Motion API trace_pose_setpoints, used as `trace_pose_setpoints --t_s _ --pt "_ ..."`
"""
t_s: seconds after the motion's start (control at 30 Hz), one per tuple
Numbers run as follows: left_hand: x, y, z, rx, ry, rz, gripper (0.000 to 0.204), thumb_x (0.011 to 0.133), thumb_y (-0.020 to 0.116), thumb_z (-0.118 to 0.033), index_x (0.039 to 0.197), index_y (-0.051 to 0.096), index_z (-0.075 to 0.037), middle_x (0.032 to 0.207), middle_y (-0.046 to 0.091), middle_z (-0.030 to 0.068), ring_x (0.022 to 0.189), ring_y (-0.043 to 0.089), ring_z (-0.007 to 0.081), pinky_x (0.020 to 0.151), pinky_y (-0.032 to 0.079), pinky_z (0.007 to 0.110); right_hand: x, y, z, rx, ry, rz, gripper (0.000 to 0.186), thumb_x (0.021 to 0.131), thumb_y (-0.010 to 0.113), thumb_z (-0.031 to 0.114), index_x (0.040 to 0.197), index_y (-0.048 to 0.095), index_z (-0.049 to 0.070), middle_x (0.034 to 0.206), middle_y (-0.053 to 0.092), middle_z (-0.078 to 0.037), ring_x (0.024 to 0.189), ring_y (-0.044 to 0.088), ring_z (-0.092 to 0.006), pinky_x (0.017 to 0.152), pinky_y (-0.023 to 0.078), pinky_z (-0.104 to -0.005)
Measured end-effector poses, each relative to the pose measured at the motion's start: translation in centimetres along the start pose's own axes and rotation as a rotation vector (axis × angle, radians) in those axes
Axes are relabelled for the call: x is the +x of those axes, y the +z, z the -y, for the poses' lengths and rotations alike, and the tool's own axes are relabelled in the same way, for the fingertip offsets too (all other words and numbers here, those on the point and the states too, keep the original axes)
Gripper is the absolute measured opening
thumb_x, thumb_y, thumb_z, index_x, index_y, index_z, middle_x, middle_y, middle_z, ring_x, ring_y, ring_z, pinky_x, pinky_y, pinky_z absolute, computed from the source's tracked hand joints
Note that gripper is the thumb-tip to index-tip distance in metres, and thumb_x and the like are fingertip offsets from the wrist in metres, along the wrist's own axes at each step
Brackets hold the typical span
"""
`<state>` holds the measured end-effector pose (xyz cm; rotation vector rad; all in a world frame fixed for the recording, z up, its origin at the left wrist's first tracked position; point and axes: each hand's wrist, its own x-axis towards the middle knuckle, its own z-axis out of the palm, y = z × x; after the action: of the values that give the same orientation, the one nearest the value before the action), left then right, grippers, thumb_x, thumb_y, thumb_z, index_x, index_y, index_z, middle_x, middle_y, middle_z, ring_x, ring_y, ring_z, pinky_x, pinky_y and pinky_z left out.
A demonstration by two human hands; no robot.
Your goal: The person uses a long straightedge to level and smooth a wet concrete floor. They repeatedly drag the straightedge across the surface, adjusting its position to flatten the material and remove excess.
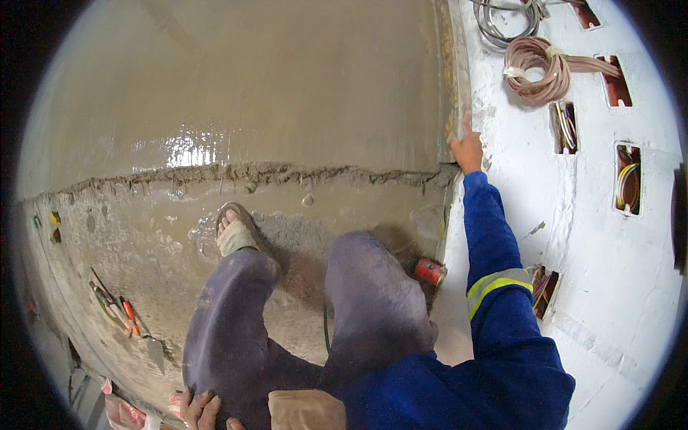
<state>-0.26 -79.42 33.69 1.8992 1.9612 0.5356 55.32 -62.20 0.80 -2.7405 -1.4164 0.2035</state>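
My right hand (467, 152) reaches to the foot of the white wall, beside the corner of a wet grey mortar layer (287, 86). Its index finger stretches along the wall base and the other fingers look bent; I make out no tool in it. Next to it runs a yellowish-brown strip (451, 79) along the mortar's edge. At the lower edge, my left hand (203, 410), smeared with grey, rests by my left thigh with its fingers apart, partly out of view. A tan piece of material (307, 410) lies beside it, its kind unclear.
A red can (431, 271) lies by my right knee. Left, on the rough lower floor (165, 251), are pliers (107, 302), an orange-handled tool (130, 315) and a pointed trowel (154, 351). Coiled cables (537, 72) hang from the wall (595, 236), which has open electrical boxes (628, 179).
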Motion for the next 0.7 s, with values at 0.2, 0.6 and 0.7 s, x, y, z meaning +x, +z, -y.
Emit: trace_pose_setpoints --t_s 0.2,0.6,0.7 --pt "0.2 -0.1 0.2 0.0 -0.012 0.018 0.035 0.088 0.062 -0.026 0.102 0.067 0.006 0.102 0.065 0.0224 0.099 0.06 0.0391 0.093 0.044 0.047 -1.0 -0.6 0.7 0.043 0.04 0.027 0.087 0.076 0.069 0.021 0.15 0.023 0.02 0.1 0.06 -0.028 0.093 0.061 -0.0423 0.082 0.05 -0.0478" --pt "0.4 -0.5 0.7 -0.07 -0.005 0.034 0.031 0.088 0.062 -0.02 0.106 0.065 0.006 0.106 0.065 0.0213 0.105 0.058 0.0385 0.095 0.043 0.048 -2.5 1.0 1.0 0.012 -0.004 -0.035 0.088 0.076 0.067 0.019 0.151 0.021 0.024 0.098 0.059 -0.026 0.088 0.061 -0.0417 0.079 0.05 -0.0481" --pt "1.4 -1.0 -0.5 -0.032 -0.026 0.066 0.03 0.088 0.062 -0.02 0.105 0.065 0.005 0.105 0.065 0.0211 0.104 0.059 0.0381 0.094 0.044 0.047 -2.2 0.8 1.0 0.019 -0.01 -0.054 0.09 0.076 0.066 0.018 0.152 0.018 0.025 0.098 0.059 -0.026 0.088 0.061 -0.0424 0.079 0.05 -0.0482"
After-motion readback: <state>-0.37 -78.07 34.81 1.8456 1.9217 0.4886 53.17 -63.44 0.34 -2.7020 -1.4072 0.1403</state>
